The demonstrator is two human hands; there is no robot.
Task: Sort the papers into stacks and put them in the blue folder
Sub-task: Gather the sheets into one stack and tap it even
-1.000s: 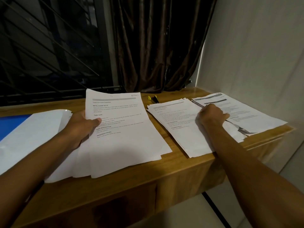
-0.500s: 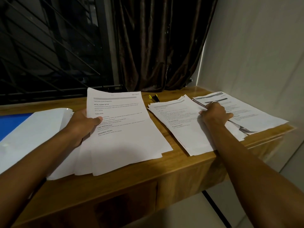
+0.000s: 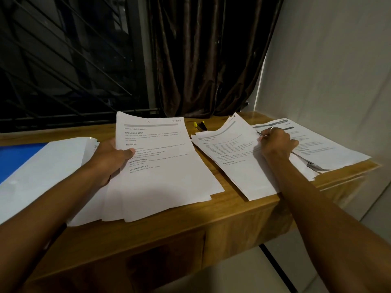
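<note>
with left hand (image 3: pixel 110 159) clamped on the near stack (image 3: pixel 165 176), lift the top sheet (image 3: pixel 232 149) pinched in right hand (image 3: pixel 277 144) slowly, singly.

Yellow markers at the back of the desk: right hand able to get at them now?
Probably reachable: the markers lie uncovered on the desk, left of the right hand. But that hand grips a pen, so it isn't free to take them.
</note>
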